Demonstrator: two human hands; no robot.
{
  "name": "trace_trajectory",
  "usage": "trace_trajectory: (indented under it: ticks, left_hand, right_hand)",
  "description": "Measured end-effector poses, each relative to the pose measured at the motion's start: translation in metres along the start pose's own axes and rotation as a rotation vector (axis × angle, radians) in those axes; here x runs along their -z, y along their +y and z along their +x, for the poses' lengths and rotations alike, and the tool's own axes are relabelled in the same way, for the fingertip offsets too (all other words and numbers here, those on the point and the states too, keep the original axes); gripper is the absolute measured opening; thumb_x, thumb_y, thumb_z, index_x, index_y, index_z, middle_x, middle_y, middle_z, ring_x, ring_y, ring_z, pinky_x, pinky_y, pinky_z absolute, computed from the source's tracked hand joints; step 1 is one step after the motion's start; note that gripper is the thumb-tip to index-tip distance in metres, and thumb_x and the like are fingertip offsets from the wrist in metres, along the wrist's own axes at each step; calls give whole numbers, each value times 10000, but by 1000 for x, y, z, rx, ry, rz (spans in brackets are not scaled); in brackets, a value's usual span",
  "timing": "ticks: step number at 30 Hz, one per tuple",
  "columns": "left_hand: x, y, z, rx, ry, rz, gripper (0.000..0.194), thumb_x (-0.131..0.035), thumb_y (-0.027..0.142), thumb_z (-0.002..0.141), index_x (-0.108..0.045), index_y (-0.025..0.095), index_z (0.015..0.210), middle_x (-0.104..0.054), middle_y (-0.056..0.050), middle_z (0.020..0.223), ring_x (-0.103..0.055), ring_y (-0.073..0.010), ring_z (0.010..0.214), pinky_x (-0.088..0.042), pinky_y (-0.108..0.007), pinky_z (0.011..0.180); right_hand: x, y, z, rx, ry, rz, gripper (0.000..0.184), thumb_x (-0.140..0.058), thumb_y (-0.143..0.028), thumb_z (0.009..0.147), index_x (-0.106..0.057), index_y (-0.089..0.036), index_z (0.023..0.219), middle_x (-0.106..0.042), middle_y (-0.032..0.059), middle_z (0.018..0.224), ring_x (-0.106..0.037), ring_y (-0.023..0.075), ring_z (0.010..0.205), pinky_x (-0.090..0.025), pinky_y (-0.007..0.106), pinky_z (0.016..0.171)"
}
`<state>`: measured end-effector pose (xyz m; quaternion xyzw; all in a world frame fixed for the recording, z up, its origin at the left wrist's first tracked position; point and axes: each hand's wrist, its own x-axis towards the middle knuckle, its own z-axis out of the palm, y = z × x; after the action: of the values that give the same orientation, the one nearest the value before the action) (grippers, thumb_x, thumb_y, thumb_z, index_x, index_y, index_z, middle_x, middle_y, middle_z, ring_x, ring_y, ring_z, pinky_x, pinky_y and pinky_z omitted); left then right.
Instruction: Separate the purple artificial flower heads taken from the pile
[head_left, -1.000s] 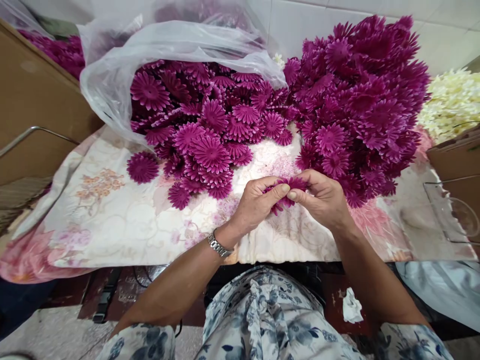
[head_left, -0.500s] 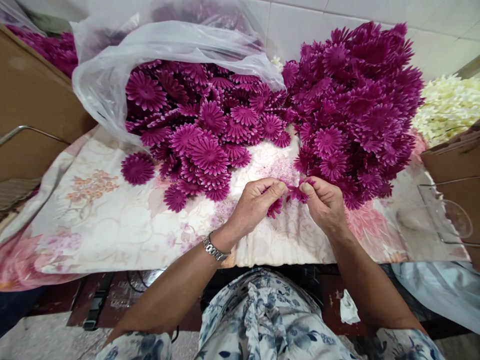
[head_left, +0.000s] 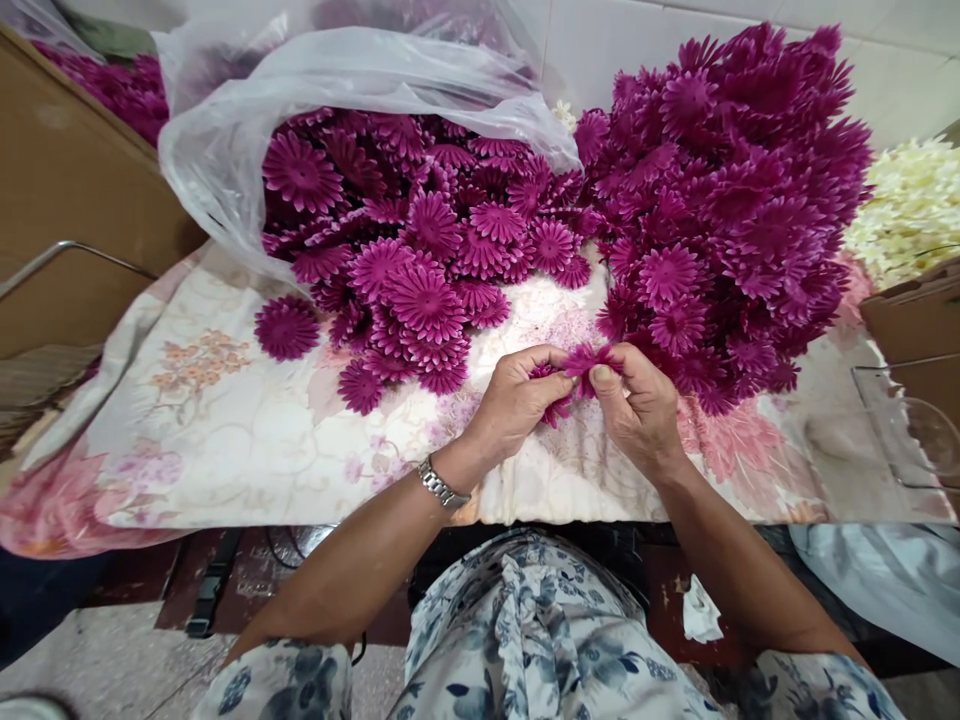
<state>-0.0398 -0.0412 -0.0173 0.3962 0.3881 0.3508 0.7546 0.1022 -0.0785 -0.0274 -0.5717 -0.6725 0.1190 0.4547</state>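
My left hand (head_left: 517, 400) and my right hand (head_left: 637, 405) meet over the near middle of the table, both pinching a magenta fabric flower piece (head_left: 576, 362) between thumbs and fingers. Petals stick out above and below the fingers. A steel watch (head_left: 441, 488) sits on my left wrist. Just behind my hands lies a spread of loose magenta flower heads (head_left: 424, 300) spilling from a clear plastic bag (head_left: 225, 150). A tall heap of magenta flowers (head_left: 720, 200) rises right beside my right hand.
A floral cloth (head_left: 225, 430) covers the table. One flower head (head_left: 286, 327) lies apart at the left. Cream flowers (head_left: 907, 205) are piled at the far right, above a brown box (head_left: 915, 320) and a clear plastic tray (head_left: 907, 430). A cardboard panel (head_left: 67, 190) stands at the left.
My hands stay together on the flower piece; the fingers have shifted their grip, the right thumb now pressing over the petals. The view has tilted slightly.
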Motion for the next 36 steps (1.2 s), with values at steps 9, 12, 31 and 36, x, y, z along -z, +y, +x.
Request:
trace_trajectory:
  ticks: [9, 12, 31, 36]
  left_hand:
    - [3, -2, 0, -58, 3, 27, 58, -619, 195, 656, -574, 159, 651, -482, 64, 529, -384, -34, 432, -272, -184, 416]
    - [3, -1, -1, -78, -16, 75, 50, -591, 193, 662, -561, 162, 637, -482, 63, 527, -393, -38, 432, -284, -187, 420]
    - [3, 1, -2, -135, 6, 135, 122, -594, 193, 658, -496, 165, 592, -418, 70, 507, -362, -28, 425, -272, -174, 397]
    - [1, -2, -2, -170, 13, 181, 116, -625, 207, 668, -531, 160, 618, -442, 68, 521, -376, -27, 442, -297, -167, 423]
  right_hand:
    - [-1, 5, 2, 356, 158, -147, 322, -662, -192, 773, -583, -240, 1081, -562, 108, 1151, -557, 234, 1054, -516, 390, 819]
    - [1, 5, 1, 313, 85, -119, 142, -624, -182, 801, -640, -225, 935, -562, 108, 1154, -571, 226, 1036, -521, 376, 787]
    - [72, 38, 14, 84, 360, -531, 202, -564, -208, 853, -666, -242, 1025, -624, 122, 1128, -549, 317, 1120, -377, 498, 980]
    - [58, 14, 9, 102, 250, -348, 248, -603, -262, 834, -659, -256, 1075, -634, 90, 1067, -587, 245, 1031, -453, 417, 892]
